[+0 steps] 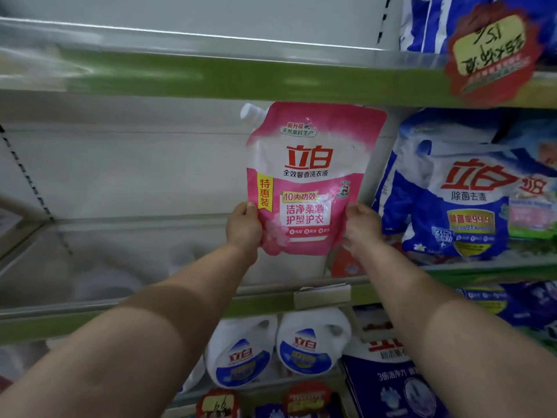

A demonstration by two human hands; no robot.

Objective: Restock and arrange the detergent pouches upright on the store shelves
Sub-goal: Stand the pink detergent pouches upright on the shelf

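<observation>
A pink and white detergent pouch (307,176) with a white spout cap at its top left is held upright in the air in front of the middle shelf (126,251). My left hand (243,227) grips its lower left edge. My right hand (363,226) grips its lower right edge. The pouch's bottom hangs a little above the shelf board, at the right end of the shelf's bare stretch. Its top reaches just under the green-edged shelf above (241,82).
Blue and white detergent bags (458,188) stand packed to the right of the pouch on the same shelf. White detergent jugs (241,351) and dark blue packs (391,384) fill the shelf below. A red price tag (491,52) hangs from the upper shelf at right.
</observation>
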